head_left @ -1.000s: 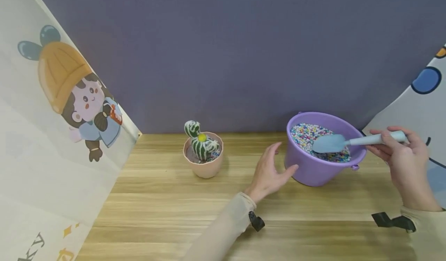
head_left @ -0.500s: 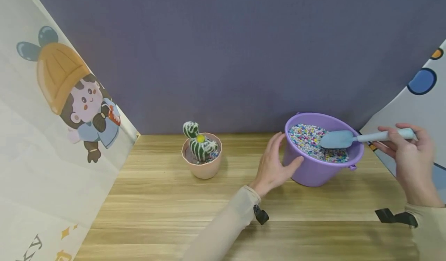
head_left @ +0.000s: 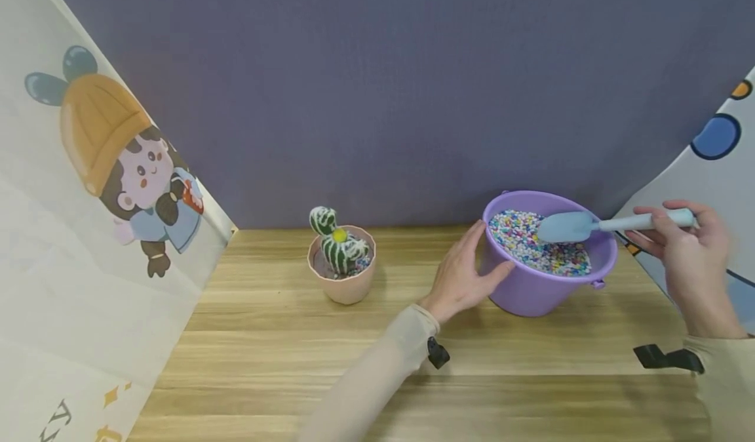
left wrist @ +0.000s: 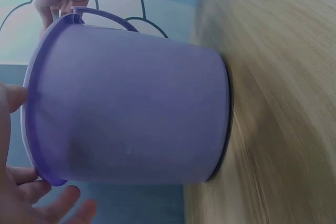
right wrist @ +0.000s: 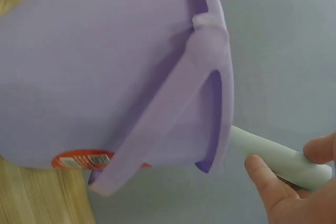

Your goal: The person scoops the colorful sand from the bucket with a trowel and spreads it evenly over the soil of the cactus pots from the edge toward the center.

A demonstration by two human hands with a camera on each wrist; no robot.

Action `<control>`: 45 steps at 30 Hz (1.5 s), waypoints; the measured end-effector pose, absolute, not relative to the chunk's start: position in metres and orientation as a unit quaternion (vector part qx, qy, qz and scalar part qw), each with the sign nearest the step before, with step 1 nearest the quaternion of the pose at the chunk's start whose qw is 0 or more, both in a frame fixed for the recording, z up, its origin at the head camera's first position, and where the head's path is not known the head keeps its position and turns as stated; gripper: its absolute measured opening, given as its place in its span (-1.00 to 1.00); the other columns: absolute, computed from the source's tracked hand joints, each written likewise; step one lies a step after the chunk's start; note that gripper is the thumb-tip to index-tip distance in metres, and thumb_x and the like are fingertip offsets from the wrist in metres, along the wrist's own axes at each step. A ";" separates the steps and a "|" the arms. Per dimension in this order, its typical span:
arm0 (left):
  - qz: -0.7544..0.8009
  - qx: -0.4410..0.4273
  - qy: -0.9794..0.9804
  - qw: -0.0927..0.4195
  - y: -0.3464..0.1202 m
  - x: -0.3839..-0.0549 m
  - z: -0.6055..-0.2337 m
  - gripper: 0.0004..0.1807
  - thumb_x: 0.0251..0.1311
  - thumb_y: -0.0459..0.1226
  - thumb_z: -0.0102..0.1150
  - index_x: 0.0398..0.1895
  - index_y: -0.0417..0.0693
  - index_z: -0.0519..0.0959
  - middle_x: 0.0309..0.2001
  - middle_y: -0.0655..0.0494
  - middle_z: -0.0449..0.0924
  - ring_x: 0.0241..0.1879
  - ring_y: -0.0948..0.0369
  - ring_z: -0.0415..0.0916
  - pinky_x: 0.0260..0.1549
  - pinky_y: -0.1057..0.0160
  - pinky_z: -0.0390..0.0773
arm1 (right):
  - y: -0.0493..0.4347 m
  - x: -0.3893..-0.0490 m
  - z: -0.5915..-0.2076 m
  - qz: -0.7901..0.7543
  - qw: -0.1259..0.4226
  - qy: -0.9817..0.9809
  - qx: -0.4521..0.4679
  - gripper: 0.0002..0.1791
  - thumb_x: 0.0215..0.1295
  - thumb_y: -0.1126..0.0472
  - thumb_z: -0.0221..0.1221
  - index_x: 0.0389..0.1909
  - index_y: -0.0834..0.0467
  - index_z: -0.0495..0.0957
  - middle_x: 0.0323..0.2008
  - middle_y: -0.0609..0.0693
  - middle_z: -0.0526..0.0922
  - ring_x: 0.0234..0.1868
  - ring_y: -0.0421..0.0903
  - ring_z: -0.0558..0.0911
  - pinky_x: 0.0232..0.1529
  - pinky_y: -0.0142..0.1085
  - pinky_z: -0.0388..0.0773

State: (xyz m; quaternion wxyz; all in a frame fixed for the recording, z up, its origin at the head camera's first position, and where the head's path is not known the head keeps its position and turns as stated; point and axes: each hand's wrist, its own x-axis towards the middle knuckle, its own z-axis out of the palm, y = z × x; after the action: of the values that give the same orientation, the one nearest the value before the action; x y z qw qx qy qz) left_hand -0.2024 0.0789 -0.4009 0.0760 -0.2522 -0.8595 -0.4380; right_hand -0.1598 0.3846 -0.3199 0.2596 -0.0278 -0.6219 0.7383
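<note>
A purple bucket (head_left: 527,291), part filled with small multicoloured pebbles (head_left: 519,235), stands on the table towards the right. My right hand (head_left: 687,252) grips the handle of a light blue trowel (head_left: 566,227) between thumb and fingers. The trowel's blade is inside the rim, over the pebbles; whether it touches them I cannot tell. My left hand (head_left: 463,275) rests against the bucket's near left rim, thumb and fingers spread and fairly straight. In the left wrist view, its fingertips touch the rim of the bucket (left wrist: 131,103). The trowel's handle (right wrist: 283,161) appears beyond the bucket in the right wrist view.
A pink pot (head_left: 348,289) holding a striped cactus (head_left: 339,252) with a yellow flower stands left of the bucket on the wooden table (head_left: 265,363). A dark grey-blue panel (head_left: 377,101) rises behind. The bucket's handle (right wrist: 157,114) hangs down its side.
My left hand has moved right and now touches the bucket's rim. The trowel went a little right, then slightly back left and up, staying over the pebbles.
</note>
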 end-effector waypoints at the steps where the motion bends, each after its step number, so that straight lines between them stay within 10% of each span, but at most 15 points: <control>1: -0.438 -0.249 -0.860 0.076 0.079 -0.203 -0.401 -0.04 0.40 0.29 0.16 0.72 0.11 0.11 0.70 0.14 0.16 0.61 0.07 0.28 0.55 -0.11 0.37 | 0.384 -0.161 -0.320 0.743 0.250 -0.620 -0.017 -0.84 0.63 0.28 0.06 0.11 0.09 0.36 -0.18 -0.16 0.81 -0.25 -0.34 0.83 -0.18 -0.54 0.71; 45: -0.445 -0.218 -0.868 0.042 0.081 -0.205 -0.394 0.06 0.26 0.31 0.32 0.72 0.14 0.15 0.69 0.19 0.16 0.63 0.07 0.23 0.59 -0.10 0.30 | 0.335 -0.147 -0.336 0.775 0.080 -0.625 0.045 -0.78 0.66 0.22 0.02 0.10 0.25 0.23 -0.05 -0.17 0.79 0.01 -0.38 0.77 0.05 -0.55 0.67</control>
State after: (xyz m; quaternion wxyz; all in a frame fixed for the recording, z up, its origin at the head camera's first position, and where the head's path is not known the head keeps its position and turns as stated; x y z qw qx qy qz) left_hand -0.2050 0.0806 -0.3938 0.0415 -0.2181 -0.8675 -0.4450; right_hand -0.1468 0.3355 -0.3362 0.0802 0.0448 -0.6250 0.7752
